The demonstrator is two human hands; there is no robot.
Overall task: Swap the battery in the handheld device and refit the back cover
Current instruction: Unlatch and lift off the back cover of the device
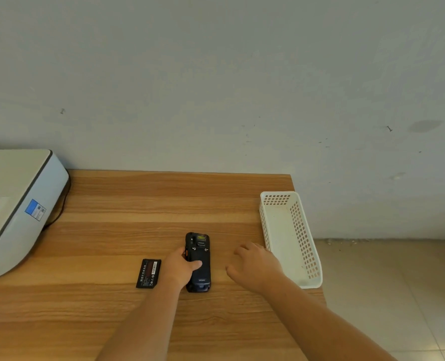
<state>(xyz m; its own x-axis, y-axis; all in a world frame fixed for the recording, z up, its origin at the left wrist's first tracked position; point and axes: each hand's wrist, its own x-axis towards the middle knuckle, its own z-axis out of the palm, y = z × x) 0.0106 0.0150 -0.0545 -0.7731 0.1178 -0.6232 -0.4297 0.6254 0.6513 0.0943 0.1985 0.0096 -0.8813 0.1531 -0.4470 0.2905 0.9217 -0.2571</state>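
The black handheld device (199, 246) lies face down on the wooden table (138, 199), its back cover on and its scanner window pointing away from me. My left hand (181, 268) grips its left side, thumb pressed on the back cover. A loose black battery (148, 273) lies flat on the table just left of that hand. My right hand (255, 264) hovers to the right of the device, fingers loosely curled, holding nothing.
A white perforated plastic basket (304, 246) stands at the table's right edge, right beside my right hand. A grey-white printer (15, 204) with a cable fills the left side. The wall runs along the table's far edge; tiled floor lies to the right.
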